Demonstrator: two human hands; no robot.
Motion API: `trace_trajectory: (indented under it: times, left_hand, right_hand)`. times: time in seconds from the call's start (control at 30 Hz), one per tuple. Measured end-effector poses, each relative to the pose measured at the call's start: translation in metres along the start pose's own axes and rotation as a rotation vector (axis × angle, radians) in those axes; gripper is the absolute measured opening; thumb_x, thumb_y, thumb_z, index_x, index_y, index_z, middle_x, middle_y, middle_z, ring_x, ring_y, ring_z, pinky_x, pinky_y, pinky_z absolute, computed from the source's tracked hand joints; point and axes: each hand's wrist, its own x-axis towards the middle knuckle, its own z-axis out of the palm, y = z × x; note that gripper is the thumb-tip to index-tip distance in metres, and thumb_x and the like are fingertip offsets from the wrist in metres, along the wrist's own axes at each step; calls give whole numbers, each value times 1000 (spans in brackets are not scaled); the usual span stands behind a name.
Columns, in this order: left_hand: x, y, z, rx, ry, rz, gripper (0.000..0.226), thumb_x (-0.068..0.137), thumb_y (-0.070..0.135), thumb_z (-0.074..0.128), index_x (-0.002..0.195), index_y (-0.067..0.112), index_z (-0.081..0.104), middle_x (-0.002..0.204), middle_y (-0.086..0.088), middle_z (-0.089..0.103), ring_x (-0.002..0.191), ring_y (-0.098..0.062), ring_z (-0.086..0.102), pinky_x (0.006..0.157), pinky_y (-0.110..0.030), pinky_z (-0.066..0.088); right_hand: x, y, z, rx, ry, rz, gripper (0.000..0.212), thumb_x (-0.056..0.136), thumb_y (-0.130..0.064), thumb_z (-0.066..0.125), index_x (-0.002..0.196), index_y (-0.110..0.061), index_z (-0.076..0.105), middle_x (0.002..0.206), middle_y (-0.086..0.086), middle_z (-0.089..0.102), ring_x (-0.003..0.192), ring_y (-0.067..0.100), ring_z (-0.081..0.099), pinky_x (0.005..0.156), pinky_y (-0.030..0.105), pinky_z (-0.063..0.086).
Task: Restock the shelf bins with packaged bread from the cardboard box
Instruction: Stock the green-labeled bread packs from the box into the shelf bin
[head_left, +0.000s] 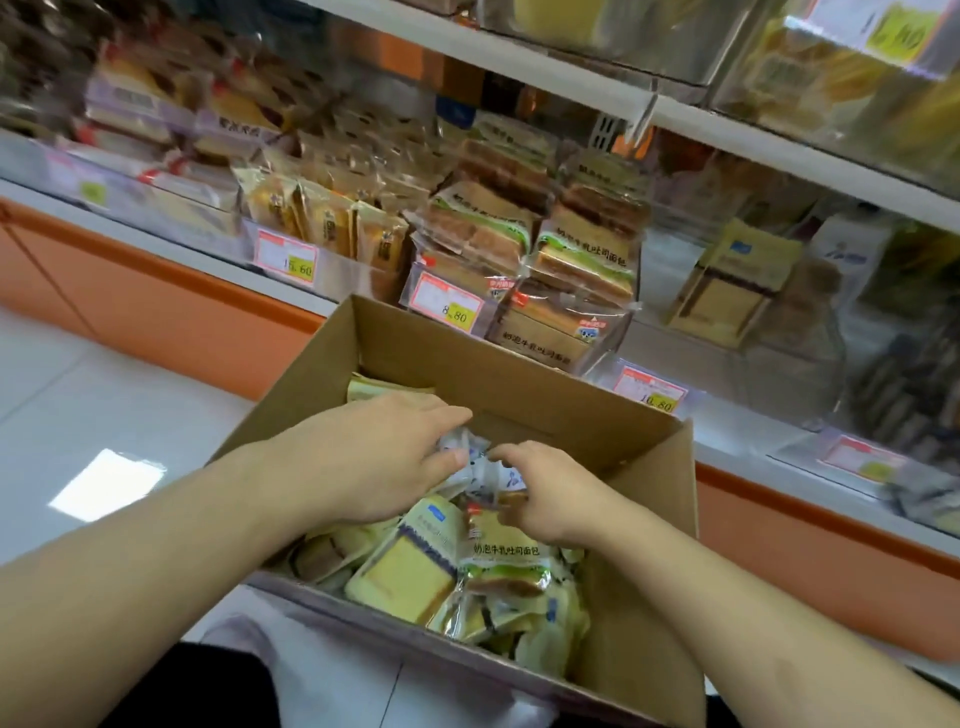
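Both hands are reaching into the cardboard box: left hand and right hand are pinching a white bread packet above other bread packages.

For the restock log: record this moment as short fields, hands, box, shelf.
left hand: in the cardboard box, fingers on a white packet
right hand: curled on the same packet
box contents: bread packets, loosely piled
shelf bins: stocked with bread, price tags in front
task state: packet not yet lifted
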Motion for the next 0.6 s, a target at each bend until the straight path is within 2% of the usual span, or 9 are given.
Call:
trace_trajectory:
  times: [0.07,0.17,0.23,0.3,0.37,0.5,0.6]
  left_hand:
    - [5,-4,-1,11,-79,-8,63,105,60,35,162,34,26,165,9,33,152,-14,30,123,-37,28]
    - [13,-6,-3,28,-164,-5,65,104,62,35,162,34,25,164,6,35,151,-18,32,121,-41,32]
    - [16,-6,-6,53,-207,-14,67,104,62,34,163,32,24,165,4,34,151,-21,34,120,-40,33]
    - [18,-6,-7,77,-238,-16,67,104,63,33,162,30,27,163,1,37,148,-23,38,118,-40,36]
    - [18,-5,-9,77,-265,-16,66,103,65,32,157,28,36,158,0,43,143,-25,44,114,-43,40]
    - [21,-6,-9,101,-284,-26,67,102,68,31,151,25,45,151,-3,51,136,-27,50,111,-46,44]
    - [21,-5,-13,121,-306,-30,67,103,67,30,148,20,48,146,-6,55,132,-28,54,108,-46,46]
  right_hand:
    - [10,0,9,-49,-105,39,79,83,-35,85,153,-23,49,148,2,57,135,24,54,108,33,47]
    - [20,3,28,-87,-259,97,77,78,-41,87,145,-25,53,137,0,62,126,25,60,94,32,51]
    - [23,3,42,-105,-324,109,93,76,-47,89,155,-28,42,148,0,52,138,26,51,107,34,48]
    - [26,4,54,-159,-353,119,118,71,-59,89,165,-29,23,161,1,33,150,29,34,120,39,38]
    - [28,6,64,-219,-323,126,127,68,-63,89,166,-28,17,159,1,27,149,32,29,122,43,36]
    - [28,12,72,-235,-266,104,123,60,-66,90,162,-27,33,148,-1,35,140,29,34,120,43,38]
    - [28,13,72,-255,-219,70,109,56,-70,85,151,-34,46,141,-3,48,133,26,43,114,42,42]
